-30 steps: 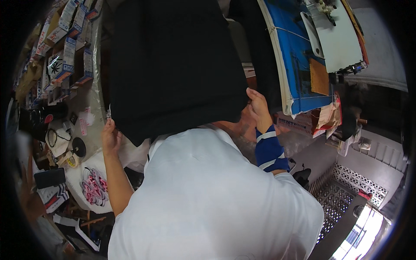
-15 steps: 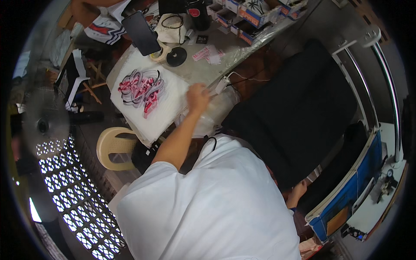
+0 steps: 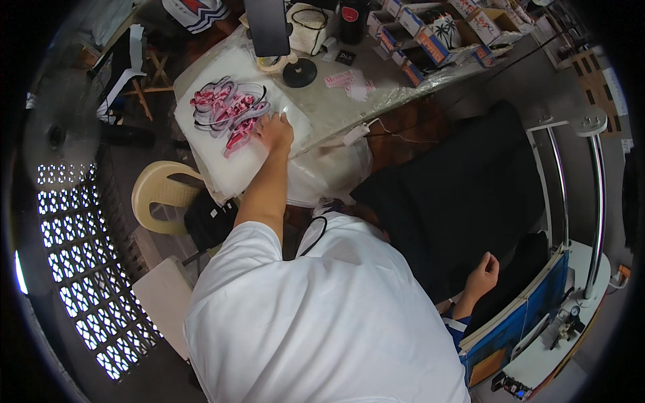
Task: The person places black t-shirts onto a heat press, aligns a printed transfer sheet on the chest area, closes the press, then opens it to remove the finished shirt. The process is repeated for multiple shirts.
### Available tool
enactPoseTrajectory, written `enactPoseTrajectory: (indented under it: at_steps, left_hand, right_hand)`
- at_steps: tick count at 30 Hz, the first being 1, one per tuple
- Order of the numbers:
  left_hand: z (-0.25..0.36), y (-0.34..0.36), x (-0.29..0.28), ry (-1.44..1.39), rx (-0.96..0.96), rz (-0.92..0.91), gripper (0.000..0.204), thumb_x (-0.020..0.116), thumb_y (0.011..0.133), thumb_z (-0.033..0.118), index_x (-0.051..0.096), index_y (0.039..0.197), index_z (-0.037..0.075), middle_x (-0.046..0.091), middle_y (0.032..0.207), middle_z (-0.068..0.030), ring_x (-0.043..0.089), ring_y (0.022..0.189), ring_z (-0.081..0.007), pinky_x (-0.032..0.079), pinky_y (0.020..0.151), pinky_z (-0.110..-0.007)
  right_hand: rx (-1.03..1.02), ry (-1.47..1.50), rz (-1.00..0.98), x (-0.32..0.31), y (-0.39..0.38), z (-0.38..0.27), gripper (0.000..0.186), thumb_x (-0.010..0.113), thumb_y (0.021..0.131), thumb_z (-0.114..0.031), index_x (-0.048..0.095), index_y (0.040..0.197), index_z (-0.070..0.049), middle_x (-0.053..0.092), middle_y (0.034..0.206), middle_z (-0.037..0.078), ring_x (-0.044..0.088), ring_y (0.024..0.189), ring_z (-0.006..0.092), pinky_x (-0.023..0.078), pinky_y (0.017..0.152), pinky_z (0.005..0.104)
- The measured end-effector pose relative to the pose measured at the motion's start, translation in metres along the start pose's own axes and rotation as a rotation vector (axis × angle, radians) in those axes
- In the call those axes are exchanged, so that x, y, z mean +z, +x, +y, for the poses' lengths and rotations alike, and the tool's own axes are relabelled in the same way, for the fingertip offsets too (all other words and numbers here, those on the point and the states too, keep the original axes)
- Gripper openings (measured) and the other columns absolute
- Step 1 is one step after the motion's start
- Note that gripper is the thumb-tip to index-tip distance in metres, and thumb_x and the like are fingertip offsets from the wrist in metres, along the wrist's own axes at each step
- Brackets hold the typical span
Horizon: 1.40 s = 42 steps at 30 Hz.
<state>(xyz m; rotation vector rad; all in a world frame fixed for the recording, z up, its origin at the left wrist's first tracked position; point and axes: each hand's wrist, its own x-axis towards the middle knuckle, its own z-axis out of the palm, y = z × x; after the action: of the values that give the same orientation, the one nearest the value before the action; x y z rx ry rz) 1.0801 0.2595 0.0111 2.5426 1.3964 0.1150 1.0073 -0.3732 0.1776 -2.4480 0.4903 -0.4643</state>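
My left hand [image 3: 274,131] reaches out to a white sheet [image 3: 232,171] printed with a pink, red and black design [image 3: 225,107]. The sheet tops a stack on the worktable [image 3: 336,107], and my fingers curl on it beside the design. My right hand [image 3: 485,272] is down at my right side, its fingers closed on the edge of a large black garment [image 3: 457,195] that is spread over a press bed. My white shirt fills the lower middle of the view.
A beige plastic chair [image 3: 158,195] stands under the table's near edge. A black round stand [image 3: 299,70] and several open boxes [image 3: 430,33] sit farther back on the table. A blue press platen [image 3: 517,329] and a chrome frame [image 3: 594,201] are at right.
The view has swung from the black garment toward the worktable. My left hand went from the garment's edge out to the printed sheet and now rests beside the design.
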Motion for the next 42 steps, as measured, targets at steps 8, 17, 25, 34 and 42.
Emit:
enactPoseTrajectory:
  at_steps: [8,17,25,34,42]
  left_hand:
    - [-0.164,0.081,-0.048,-0.956,-0.318,0.433,0.038,0.058,0.104,0.024,0.068,0.128,-0.003,0.073,0.118,-0.0244,0.071,0.105,-0.0390,0.054,0.095,-0.044]
    - [-0.103,0.057,-0.111,-0.486,-0.325,0.474,0.050,0.054,0.106,0.044,0.064,0.124,-0.002,0.070,0.118,-0.0326,0.066,0.115,-0.0496,0.051,0.097,-0.054]
    - [-0.120,0.063,-0.126,-1.199,-0.509,-0.311,0.045,0.070,0.099,0.039,0.065,0.128,0.006,0.068,0.119,-0.0078,0.066,0.103,-0.0245,0.055,0.085,-0.043]
    - [-0.204,0.125,-0.166,-0.387,-0.350,0.354,0.021,0.058,0.104,0.028,0.074,0.106,0.013,0.073,0.097,-0.0042,0.071,0.089,-0.0230,0.057,0.075,-0.038]
    - [-0.098,0.107,-0.297,-0.043,0.194,0.768,0.038,0.056,0.102,0.035,0.077,0.121,0.009,0.076,0.120,-0.0138,0.073,0.106,-0.0373,0.057,0.090,-0.047]
  right_hand:
    - [-0.065,0.132,-0.060,0.009,0.010,-0.004,0.028,0.071,0.103,-0.024,0.073,0.105,0.003,0.074,0.092,0.008,0.067,0.084,0.0144,0.053,0.078,0.0292]
    - [-0.092,0.228,-0.161,0.040,0.013,-0.018,0.026,0.071,0.103,-0.024,0.074,0.104,0.003,0.074,0.091,0.006,0.066,0.084,0.0132,0.052,0.077,0.0283]
    - [-0.042,0.250,-0.122,0.034,0.002,-0.011,0.026,0.072,0.103,-0.023,0.073,0.103,0.003,0.072,0.089,0.005,0.064,0.082,0.0118,0.051,0.076,0.0276]
    - [-0.057,0.334,-0.162,0.032,-0.003,-0.013,0.022,0.072,0.103,-0.020,0.074,0.103,0.002,0.072,0.089,0.003,0.063,0.082,0.0095,0.051,0.075,0.0267]
    - [-0.181,0.380,-0.164,0.022,0.004,-0.083,0.012,0.073,0.096,-0.010,0.075,0.099,0.001,0.071,0.087,0.007,0.066,0.078,0.0132,0.052,0.070,0.0273]
